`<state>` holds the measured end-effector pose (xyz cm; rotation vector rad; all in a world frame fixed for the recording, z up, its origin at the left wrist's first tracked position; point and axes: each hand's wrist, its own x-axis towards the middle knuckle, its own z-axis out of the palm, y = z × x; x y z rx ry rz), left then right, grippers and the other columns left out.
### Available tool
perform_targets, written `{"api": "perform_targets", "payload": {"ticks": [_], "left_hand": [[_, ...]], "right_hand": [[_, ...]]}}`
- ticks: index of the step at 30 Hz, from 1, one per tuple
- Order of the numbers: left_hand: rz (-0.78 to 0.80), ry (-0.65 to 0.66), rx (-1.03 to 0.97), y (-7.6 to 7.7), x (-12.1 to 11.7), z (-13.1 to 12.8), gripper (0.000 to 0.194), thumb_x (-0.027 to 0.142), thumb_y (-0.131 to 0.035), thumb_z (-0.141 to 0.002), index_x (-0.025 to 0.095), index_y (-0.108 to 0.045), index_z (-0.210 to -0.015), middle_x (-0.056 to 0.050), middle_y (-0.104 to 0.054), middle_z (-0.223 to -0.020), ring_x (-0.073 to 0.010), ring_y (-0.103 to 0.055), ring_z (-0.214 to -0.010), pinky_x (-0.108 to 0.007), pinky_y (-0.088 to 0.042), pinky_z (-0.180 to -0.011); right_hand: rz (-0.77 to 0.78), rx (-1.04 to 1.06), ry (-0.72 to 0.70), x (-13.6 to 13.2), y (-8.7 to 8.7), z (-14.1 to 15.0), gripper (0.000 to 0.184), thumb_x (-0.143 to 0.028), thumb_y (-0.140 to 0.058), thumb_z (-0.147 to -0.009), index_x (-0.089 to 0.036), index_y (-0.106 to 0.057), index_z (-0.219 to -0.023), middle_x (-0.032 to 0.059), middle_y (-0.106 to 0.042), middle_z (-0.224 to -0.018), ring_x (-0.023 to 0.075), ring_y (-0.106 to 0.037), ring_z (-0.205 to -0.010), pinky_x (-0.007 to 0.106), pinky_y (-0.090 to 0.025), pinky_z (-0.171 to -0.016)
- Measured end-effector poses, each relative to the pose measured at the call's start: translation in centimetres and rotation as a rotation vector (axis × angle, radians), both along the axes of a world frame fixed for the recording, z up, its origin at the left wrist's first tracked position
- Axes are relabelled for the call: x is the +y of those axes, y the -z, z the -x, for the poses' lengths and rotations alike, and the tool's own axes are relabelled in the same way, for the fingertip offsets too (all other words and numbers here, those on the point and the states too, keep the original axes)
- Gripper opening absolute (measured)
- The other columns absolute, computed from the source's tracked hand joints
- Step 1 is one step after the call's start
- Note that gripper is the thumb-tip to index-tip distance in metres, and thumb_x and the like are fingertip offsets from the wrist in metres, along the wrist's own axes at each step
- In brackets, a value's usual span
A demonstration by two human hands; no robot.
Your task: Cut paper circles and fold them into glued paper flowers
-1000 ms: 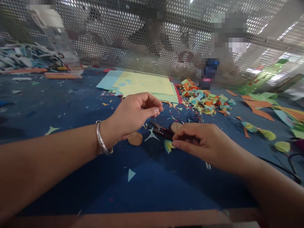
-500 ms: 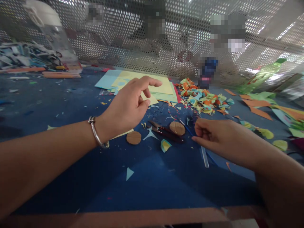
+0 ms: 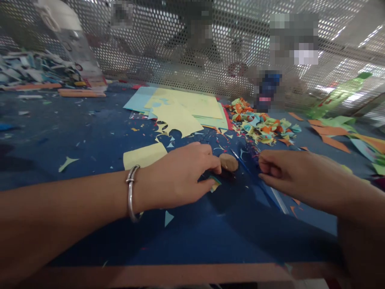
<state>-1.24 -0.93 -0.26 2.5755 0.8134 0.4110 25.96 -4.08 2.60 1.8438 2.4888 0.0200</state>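
Note:
My left hand [image 3: 180, 173], with a silver bangle on its wrist, reaches low over the blue table. Its thumb and forefinger stand apart, the thumb at a small blue-and-yellow layered paper piece [image 3: 215, 184]. Just beyond the fingertips lies a wooden disc [image 3: 229, 162]; a dark bit of the snips' handle [image 3: 231, 175] shows below it, the rest hidden by the hand. My right hand [image 3: 288, 170] is curled closed beside a thin blue stick [image 3: 245, 164] and a clear strip [image 3: 279, 200]. Whatever its fingers hold, if anything, is hidden.
Stacked coloured sheets [image 3: 207, 105] lie at the back, a cut yellow sheet [image 3: 177, 118] in front. Folded paper pieces [image 3: 261, 124] are heaped right of them. A clear bottle [image 3: 80, 54] stands back left, a green bottle [image 3: 339, 96] back right. A perforated metal screen [image 3: 150, 48] rises behind.
My left hand has come down and right to the small layered paper piece, covering the snips and the second wooden disc. My right hand went right, away from the snips; the clear strip has shifted.

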Motion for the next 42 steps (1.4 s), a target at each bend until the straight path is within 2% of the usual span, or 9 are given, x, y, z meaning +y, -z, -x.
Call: {"api": "perform_targets", "payload": {"ticks": [5,10,14,17,22,24,28,35,42], "left_hand": [[0.007,0.004,0.016,0.1,0.3,-0.4,0.018,0.014,-0.053,-0.085,0.017,-0.071,-0.089,-0.008,-0.063,-0.096,-0.0246,-0.059,-0.096,-0.035,-0.044,-0.083],[-0.007,-0.054,-0.094,-0.1,0.2,-0.5,0.012,0.015,-0.055,-0.085,0.018,-0.067,-0.087,-0.005,-0.064,-0.089,-0.0179,-0.059,-0.076,-0.030,-0.041,-0.067],[0.112,-0.099,-0.223,-0.2,-0.1,-0.5,0.008,0.018,-0.058,-0.086,0.020,-0.065,-0.084,0.001,-0.067,-0.075,-0.0141,-0.059,-0.065,-0.027,-0.039,-0.061],[0.331,-0.146,-0.403,-0.2,-0.1,-0.8,0.003,0.023,-0.063,-0.087,0.021,-0.063,-0.085,0.001,-0.068,-0.075,-0.0133,-0.062,-0.067,-0.026,-0.044,-0.064],[1.046,-0.225,-0.693,-0.2,-0.4,-1.4,0.029,0.025,-0.076,-0.082,0.017,-0.057,-0.103,-0.002,-0.071,-0.083,-0.0138,-0.069,-0.078,-0.025,-0.051,-0.072],[1.141,-0.260,-0.721,-0.3,-0.5,-1.6,0.036,0.021,-0.077,-0.081,0.016,-0.055,-0.109,-0.003,-0.071,-0.085,-0.0121,-0.068,-0.076,-0.024,-0.050,-0.071],[0.881,-0.288,-0.732,-0.2,-0.2,-1.3,0.037,0.016,-0.072,-0.082,0.018,-0.052,-0.113,-0.003,-0.071,-0.085,-0.0125,-0.066,-0.075,-0.024,-0.049,-0.068],[0.373,-0.208,-0.633,0.1,0.2,-0.7,0.045,0.017,-0.068,-0.083,0.022,-0.046,-0.123,0.001,-0.071,-0.087,-0.0136,-0.069,-0.076,-0.024,-0.050,-0.064],[0.237,-0.155,-0.567,-0.1,-0.4,-0.4,0.049,0.015,-0.064,-0.085,0.022,-0.045,-0.130,0.000,-0.072,-0.094,-0.0131,-0.070,-0.083,-0.024,-0.050,-0.066]], "right_hand": [[-0.050,0.352,-0.030,-0.5,-0.2,1.9,0.023,-0.046,-0.062,-0.088,-0.024,-0.062,-0.082,-0.0016,-0.060,-0.061,0.0135,-0.052,-0.049,0.028,-0.039,-0.047],[-0.053,0.523,-0.168,-1.4,0.1,4.7,0.016,-0.037,-0.062,-0.092,-0.024,-0.067,-0.085,-0.0024,-0.060,-0.062,0.0117,-0.052,-0.051,0.026,-0.040,-0.050],[-0.059,0.563,-0.210,-1.7,0.5,5.5,0.013,-0.030,-0.061,-0.093,-0.022,-0.067,-0.085,-0.0016,-0.064,-0.070,0.0112,-0.057,-0.058,0.025,-0.045,-0.056],[-0.122,0.577,-0.211,-1.8,0.8,5.6,0.010,-0.026,-0.061,-0.093,-0.021,-0.067,-0.087,-0.0016,-0.065,-0.073,0.0104,-0.057,-0.060,0.023,-0.046,-0.058],[-0.272,0.608,-0.234,-1.8,1.2,5.6,0.006,-0.018,-0.063,-0.090,-0.021,-0.068,-0.087,-0.0030,-0.065,-0.071,0.0088,-0.056,-0.059,0.021,-0.044,-0.056],[-0.272,0.612,-0.252,-1.7,1.3,5.6,0.006,-0.017,-0.063,-0.090,-0.020,-0.068,-0.087,-0.0029,-0.065,-0.072,0.0083,-0.056,-0.060,0.021,-0.044,-0.058],[-0.224,0.629,-0.254,-1.6,1.5,5.5,0.006,-0.020,-0.063,-0.092,-0.019,-0.068,-0.089,-0.0023,-0.066,-0.075,0.0079,-0.057,-0.062,0.020,-0.046,-0.060],[-0.188,0.662,-0.246,-1.7,1.4,5.5,0.009,-0.026,-0.065,-0.093,-0.019,-0.070,-0.093,-0.0019,-0.067,-0.078,0.0081,-0.059,-0.065,0.020,-0.046,-0.059],[-0.131,0.710,-0.206,-1.5,1.5,5.3,0.012,-0.029,-0.064,-0.094,-0.019,-0.070,-0.092,-0.0010,-0.069,-0.079,0.0092,-0.060,-0.064,0.021,-0.046,-0.056]]}}
